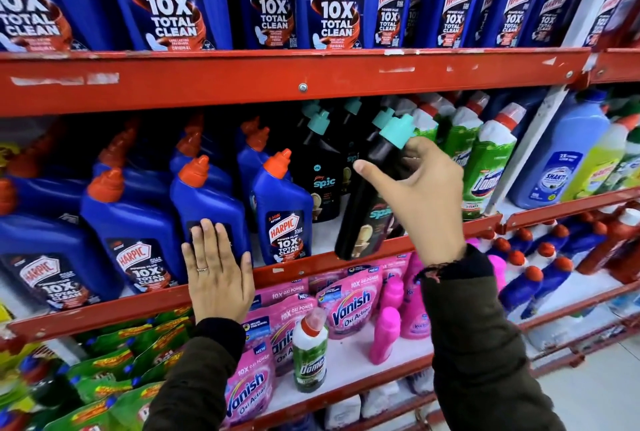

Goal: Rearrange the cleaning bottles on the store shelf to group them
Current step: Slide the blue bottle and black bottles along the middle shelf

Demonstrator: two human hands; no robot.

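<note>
The shelf [242, 80] rail is scuffed red. Just below it stand blue bottles [207, 202] with orange-red caps, and right of those a black bottle [367, 202] with a teal cap; further down lie pink pouches [349, 299] lettered in dark blue and white.

We face red metal shelving [242, 84], its paint chipped, with white shelf boards [346, 358] and a white upright [540, 139]. At lower right we see pale floor [602, 392].

Glossy plastic on scuffed painted metal

Blue bottles [207, 202] are showing shiny smooth plastic; the red shelf edge [242, 80] is showing chipped painted metal; the black bottle [370, 195] is looking smooth.
</note>
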